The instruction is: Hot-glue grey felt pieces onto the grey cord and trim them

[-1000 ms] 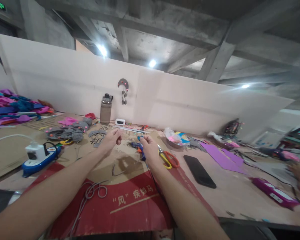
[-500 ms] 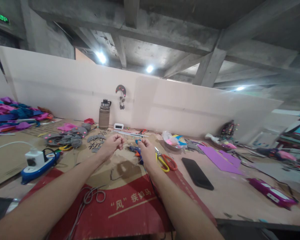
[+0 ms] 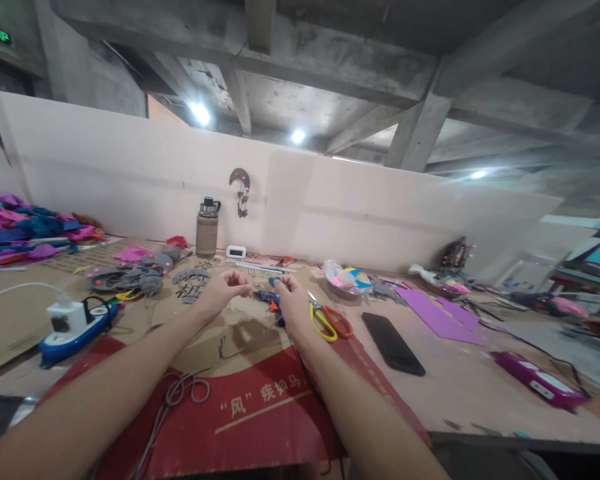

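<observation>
My left hand (image 3: pixel 223 292) is raised over the cardboard, thumb and fingertips pinched together; what they hold, if anything, is too small to make out. Close by on the right, my right hand (image 3: pixel 291 300) pinches a small blue piece (image 3: pixel 274 282) between thumb and fingers. Beneath and beside the right hand lie a dark blue tool (image 3: pixel 280 313), mostly hidden, and scissors with red and yellow handles (image 3: pixel 325 327). Grey cord (image 3: pixel 187 388) lies in loops on the red part of the cardboard (image 3: pixel 260 440).
A black phone (image 3: pixel 393 343) and purple sheets (image 3: pixel 437 313) lie on the right. A blue-white power strip (image 3: pixel 75 333), grey felt pieces (image 3: pixel 135 275) and a bottle (image 3: pixel 207 230) stand or lie on the left. A bowl (image 3: pixel 345 290) holds bright scraps. A white board (image 3: pixel 330 207) closes off the back.
My left thumb and fingers now reach further right, toward the right hand. The right hand still pinches the blue piece. The view has shifted slightly.
</observation>
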Demonstrator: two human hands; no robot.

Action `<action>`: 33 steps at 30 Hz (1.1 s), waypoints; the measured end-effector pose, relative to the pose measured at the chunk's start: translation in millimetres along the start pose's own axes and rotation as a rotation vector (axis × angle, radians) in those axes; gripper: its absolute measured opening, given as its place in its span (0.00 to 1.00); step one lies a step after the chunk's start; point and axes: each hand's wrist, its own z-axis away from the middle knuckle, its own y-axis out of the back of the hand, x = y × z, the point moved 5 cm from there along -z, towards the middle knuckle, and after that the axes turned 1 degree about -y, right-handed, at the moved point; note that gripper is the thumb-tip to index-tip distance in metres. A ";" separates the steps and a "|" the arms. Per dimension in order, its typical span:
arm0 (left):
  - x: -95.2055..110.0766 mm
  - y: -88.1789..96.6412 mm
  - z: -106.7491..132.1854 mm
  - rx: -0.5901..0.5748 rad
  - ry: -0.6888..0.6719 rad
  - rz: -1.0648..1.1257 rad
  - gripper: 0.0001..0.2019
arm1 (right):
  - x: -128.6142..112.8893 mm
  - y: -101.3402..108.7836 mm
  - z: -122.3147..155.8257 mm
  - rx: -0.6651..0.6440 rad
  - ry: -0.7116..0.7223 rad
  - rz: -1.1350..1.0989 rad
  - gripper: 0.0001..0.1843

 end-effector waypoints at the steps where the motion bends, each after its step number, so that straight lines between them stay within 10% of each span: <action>1: 0.4 0.8 -0.1 0.005 0.008 -0.009 0.12 | 0.4 0.0 -0.3 -0.002 0.008 0.002 0.13; 20: 5.6 -26.3 8.1 -0.153 0.081 0.026 0.17 | -3.5 -7.7 8.6 -0.072 0.017 0.065 0.11; 33: 2.9 -17.6 8.5 -0.046 0.056 -0.027 0.11 | -15.3 -15.5 18.3 -0.147 0.010 0.104 0.11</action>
